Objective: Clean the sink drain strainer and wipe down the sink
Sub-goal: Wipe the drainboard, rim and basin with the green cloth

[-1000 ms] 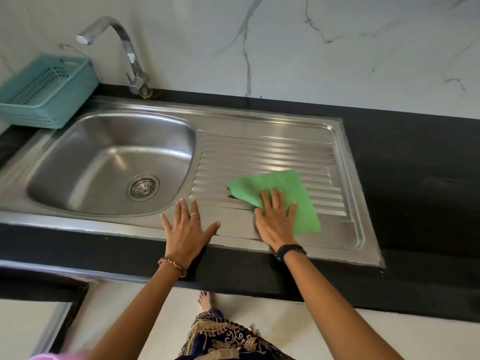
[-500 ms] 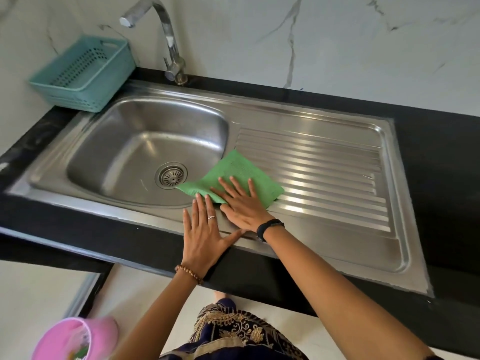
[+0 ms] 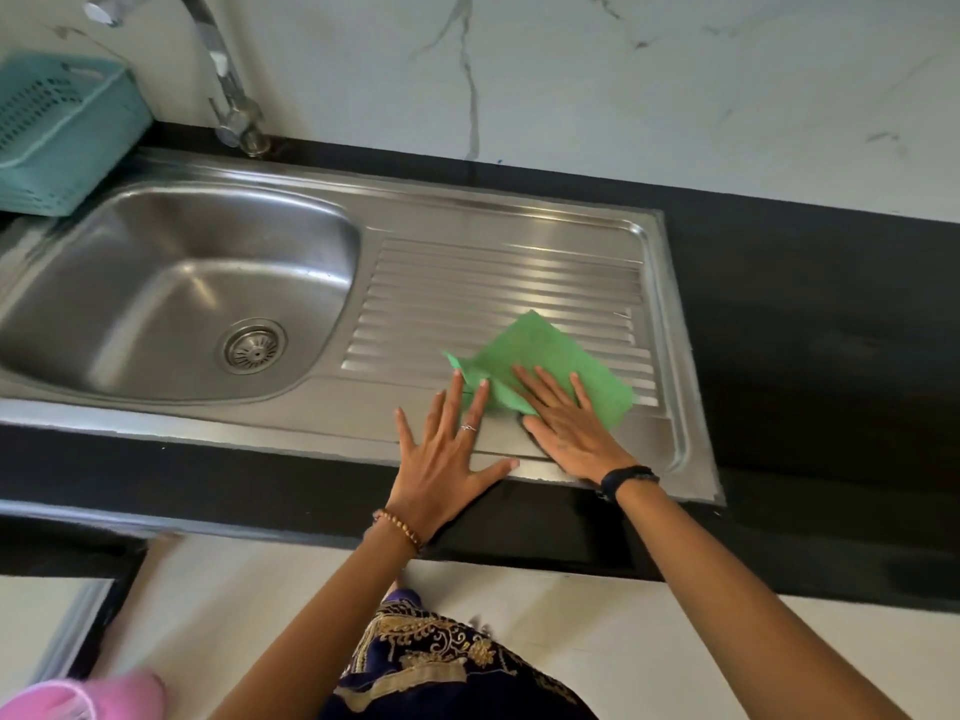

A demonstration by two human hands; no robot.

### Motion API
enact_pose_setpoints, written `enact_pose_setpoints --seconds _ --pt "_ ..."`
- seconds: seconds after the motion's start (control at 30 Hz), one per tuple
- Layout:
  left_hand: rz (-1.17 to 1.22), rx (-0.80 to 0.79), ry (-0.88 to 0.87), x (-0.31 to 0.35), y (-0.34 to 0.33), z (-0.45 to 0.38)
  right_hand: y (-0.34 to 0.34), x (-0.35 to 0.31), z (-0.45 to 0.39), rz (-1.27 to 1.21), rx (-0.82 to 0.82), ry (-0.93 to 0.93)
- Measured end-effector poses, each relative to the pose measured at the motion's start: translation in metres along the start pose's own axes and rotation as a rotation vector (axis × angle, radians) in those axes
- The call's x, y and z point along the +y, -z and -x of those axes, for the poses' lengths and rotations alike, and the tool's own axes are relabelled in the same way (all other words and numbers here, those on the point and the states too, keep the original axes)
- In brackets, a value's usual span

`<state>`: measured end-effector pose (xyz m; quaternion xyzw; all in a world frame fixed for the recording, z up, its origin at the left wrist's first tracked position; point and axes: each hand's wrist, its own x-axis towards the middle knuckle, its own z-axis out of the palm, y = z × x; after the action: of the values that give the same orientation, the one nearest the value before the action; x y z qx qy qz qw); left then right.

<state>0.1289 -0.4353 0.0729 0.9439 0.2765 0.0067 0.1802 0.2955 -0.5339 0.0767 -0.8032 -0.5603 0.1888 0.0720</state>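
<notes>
- Now we see the right hand [image 3: 569, 426] lying flat, fingers spread, palm down on the green cloth [image 3: 550, 366]; it presses the cloth and does not pinch it.
- The cloth lies on the near right part of the ribbed drainboard [image 3: 498, 283], one corner pointing far, one folded edge toward the left.
- Our left hand [image 3: 447, 459] is also flat with fingers spread wide, resting on the near rim of the sink [image 3: 322, 407], just beside the right hand; two fingertips reach the left edge of the cloth — whether they press it, we cannot tell.
- On the left hand is a ring, on its wrist a bead bracelet [image 3: 400, 530]; the right wrist carries a dark band [image 3: 626, 480].
- The drain strainer [image 3: 253, 346] sits in the bottom of the basin, well apart from the cloth, to its left.
- At the far left the tap [image 3: 221, 75] rises from the black counter [image 3: 805, 330], and a teal basket [image 3: 57, 132] stands beside it at the left edge.
- Something pink [image 3: 88, 696] shows in the near left corner — blurred.
</notes>
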Motion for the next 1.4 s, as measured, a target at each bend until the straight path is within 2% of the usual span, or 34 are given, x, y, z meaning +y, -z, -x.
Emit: enact_pose_setpoints --seconds 0.1,0.23,0.5,0.67,0.93,1.1,1.4 --pt "-0.079 -0.037 -0.090 0.023 -0.010 -0.001 0.009 0.036 0.031 -0.028 0.024 -0.152" --pt "-0.147 -0.058 -0.096 0.025 -0.010 -0.001 0.015 0.051 0.054 -0.128 0.050 -0.328" --pt "-0.096 -0.095 -0.105 -0.004 0.004 0.002 0.006 0.016 0.072 -0.177 0.004 -0.532" --pt "-0.110 -0.086 0.012 -0.059 0.025 0.010 -0.005 -0.028 0.052 -0.172 -0.002 -0.595" --pt "-0.134 -0.044 0.158 -0.108 0.053 0.021 -0.015 -0.095 -0.022 -0.111 -0.054 -0.470" --pt "-0.103 -0.016 0.248 -0.134 0.057 0.028 -0.021 -0.114 -0.052 -0.143 -0.069 -0.399" --pt "-0.082 0.066 0.316 -0.139 0.054 0.027 -0.026 -0.167 -0.115 -0.013 -0.118 0.029"
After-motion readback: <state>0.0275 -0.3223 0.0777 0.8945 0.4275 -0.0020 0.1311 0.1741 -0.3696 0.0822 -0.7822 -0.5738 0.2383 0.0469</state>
